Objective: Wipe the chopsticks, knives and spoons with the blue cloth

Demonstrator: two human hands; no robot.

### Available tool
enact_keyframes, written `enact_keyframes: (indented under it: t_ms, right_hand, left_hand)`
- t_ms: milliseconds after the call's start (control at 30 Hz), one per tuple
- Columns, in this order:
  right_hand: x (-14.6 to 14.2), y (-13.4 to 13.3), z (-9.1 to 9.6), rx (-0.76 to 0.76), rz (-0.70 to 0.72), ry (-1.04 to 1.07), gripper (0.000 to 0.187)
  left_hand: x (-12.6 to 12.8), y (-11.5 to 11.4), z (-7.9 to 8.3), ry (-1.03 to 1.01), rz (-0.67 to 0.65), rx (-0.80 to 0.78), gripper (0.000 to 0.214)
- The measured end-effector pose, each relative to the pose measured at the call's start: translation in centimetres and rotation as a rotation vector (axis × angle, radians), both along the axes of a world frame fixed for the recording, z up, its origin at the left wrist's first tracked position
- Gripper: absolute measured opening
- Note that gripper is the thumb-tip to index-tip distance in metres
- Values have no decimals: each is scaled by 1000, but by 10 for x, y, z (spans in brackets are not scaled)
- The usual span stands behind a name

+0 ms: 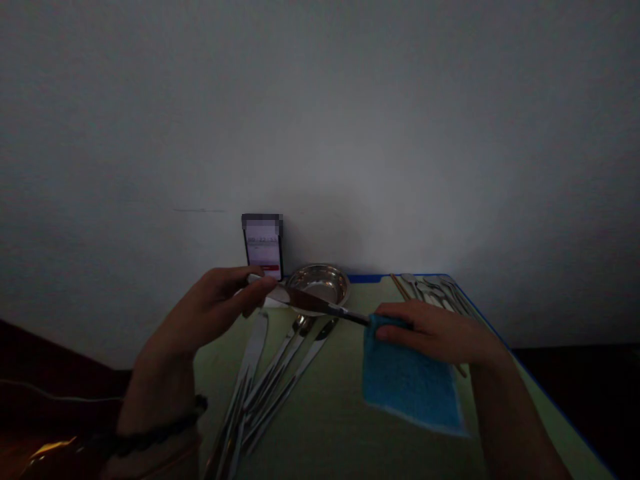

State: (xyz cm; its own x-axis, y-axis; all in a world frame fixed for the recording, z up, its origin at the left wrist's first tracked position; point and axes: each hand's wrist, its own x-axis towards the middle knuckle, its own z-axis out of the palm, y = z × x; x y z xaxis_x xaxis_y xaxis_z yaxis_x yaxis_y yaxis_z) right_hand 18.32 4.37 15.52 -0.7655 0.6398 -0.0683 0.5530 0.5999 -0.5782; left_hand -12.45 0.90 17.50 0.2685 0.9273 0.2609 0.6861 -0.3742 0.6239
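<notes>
My left hand (pixel 220 300) pinches the blade tip of a table knife (pixel 313 303) and holds it level above the table. My right hand (pixel 435 330) grips a blue cloth (pixel 407 383) wrapped around the knife's other end. The cloth hangs down onto the pale green table top (pixel 330 413). Below the knife lie several pieces of steel cutlery (pixel 273 380), fanned out toward me.
A steel bowl (pixel 323 281) stands at the back by the wall. A phone (pixel 263 245) with a lit screen leans upright against the wall. More spoons and chopsticks (pixel 435 290) lie at the back right. The table has a blue edge (pixel 505 343) on the right.
</notes>
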Motion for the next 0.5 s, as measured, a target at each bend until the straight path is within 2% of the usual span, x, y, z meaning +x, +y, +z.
enact_keyframes:
  t_ms: [167, 300, 400, 500]
  right_hand:
    - [-17, -3, -2, 50, 18, 46, 29]
    - [-25, -3, -6, 46, 35, 110, 28]
    - [-26, 2, -11, 41, -40, 228, 26]
    - [-29, 11, -20, 21, -333, 470, 30]
  left_hand:
    - [21, 7, -9, 61, -180, -63, 32]
    - [40, 9, -12, 108, -232, -60, 33]
    - [46, 11, -12, 96, -137, -34, 32]
    - [45, 11, -13, 82, 5, -42, 37]
